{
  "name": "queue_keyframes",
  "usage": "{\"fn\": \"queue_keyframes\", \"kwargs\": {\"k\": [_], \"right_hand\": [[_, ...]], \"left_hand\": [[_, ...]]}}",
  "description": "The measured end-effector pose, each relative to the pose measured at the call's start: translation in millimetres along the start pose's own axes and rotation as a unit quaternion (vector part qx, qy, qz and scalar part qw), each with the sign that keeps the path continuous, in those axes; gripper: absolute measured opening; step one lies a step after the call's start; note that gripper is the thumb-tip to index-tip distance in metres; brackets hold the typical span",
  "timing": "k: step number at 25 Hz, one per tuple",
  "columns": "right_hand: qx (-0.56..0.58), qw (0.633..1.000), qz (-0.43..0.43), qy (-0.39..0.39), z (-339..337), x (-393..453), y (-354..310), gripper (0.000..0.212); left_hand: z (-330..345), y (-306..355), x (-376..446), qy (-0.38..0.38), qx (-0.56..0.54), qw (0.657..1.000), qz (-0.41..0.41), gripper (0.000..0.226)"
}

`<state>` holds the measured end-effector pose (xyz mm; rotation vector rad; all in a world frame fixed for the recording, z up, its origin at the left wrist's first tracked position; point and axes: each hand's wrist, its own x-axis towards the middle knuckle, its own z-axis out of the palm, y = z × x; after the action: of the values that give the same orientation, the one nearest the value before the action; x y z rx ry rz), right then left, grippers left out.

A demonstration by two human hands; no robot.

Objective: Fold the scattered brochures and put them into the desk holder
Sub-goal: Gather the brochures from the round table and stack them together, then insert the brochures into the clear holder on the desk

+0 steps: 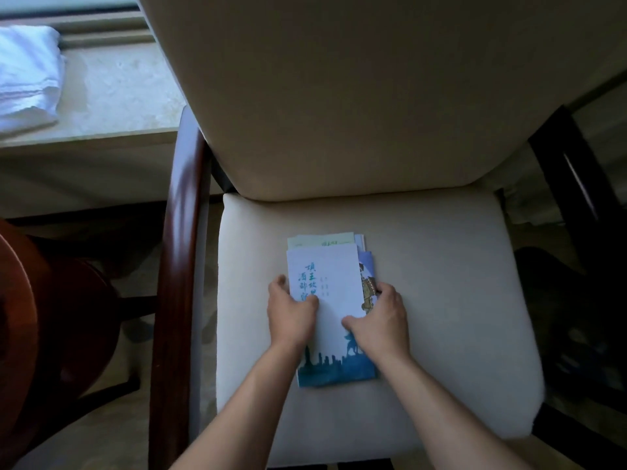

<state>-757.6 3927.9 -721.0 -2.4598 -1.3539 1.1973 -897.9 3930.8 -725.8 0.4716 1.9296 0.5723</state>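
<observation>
Head view looks down on a stack of brochures point(325, 300) lying on the cream seat cushion point(441, 300) of a chair, a little left of the cushion's middle. The top brochure point(336, 286) is white with blue-green Chinese characters down its left part and a dark blue skyline print along its near edge. Beneath it, a pale green sheet point(319, 240) pokes out at the far edge, and a sheet with a coloured figure point(368, 283) shows along the right side.

Both hands press on the stack from its two long sides. The left hand point(290, 315) curls around the left edge, thumb lying on the top cover and fingers tucked down beside the paper. The right hand point(381, 322) grips the right edge, thumb flat on the cover near the middle, fingers bent over the side of the pile; its fingertips are hidden. Bare forearms reach in from the bottom of the frame.

Behind the seat rises the chair's padded backrest point(373, 96). A glossy dark wooden armrest point(183, 232) runs down the left, and a darker one point(573, 184) stands on the right. Further left is a pale stone ledge point(129, 96) bearing a folded white cloth point(27, 76). A round reddish wooden piece point(20, 317) sits at the left border.
</observation>
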Motion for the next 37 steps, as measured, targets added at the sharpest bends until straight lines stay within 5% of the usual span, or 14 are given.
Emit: {"fn": "queue_keyframes", "kwargs": {"k": [4,9,12,15,19,27,32,37], "right_hand": [[-0.009,0.999,0.016,-0.041,-3,6,1,0.066],[0.119,0.991,0.055,-0.033,-6,-11,11,0.062],[0.196,0.977,0.078,-0.024,-23,-26,18,0.057],[0.236,0.970,0.057,0.014,-64,-54,19,0.083],[0.281,0.957,0.021,0.069,-143,-101,17,0.107],[0.261,0.927,0.048,0.264,-334,-239,102,0.098],[0.269,0.888,0.110,0.356,-424,-352,229,0.096],[0.269,0.871,0.177,0.371,-466,-452,346,0.098]], "left_hand": [[-9,5,6,-0.059,-0.040,0.996,-0.052,0.021],[-9,9,-17,-0.111,-0.101,0.989,-0.006,0.034],[-8,20,-32,-0.132,-0.047,0.989,0.040,0.029],[-4,51,-63,-0.155,0.068,0.977,0.129,0.029],[17,120,-136,-0.199,0.138,0.921,0.304,0.055],[103,193,-372,-0.304,0.213,0.805,0.463,0.039],[185,157,-543,-0.392,0.259,0.702,0.536,0.040],[245,86,-675,-0.431,0.299,0.639,0.563,0.040]]}}
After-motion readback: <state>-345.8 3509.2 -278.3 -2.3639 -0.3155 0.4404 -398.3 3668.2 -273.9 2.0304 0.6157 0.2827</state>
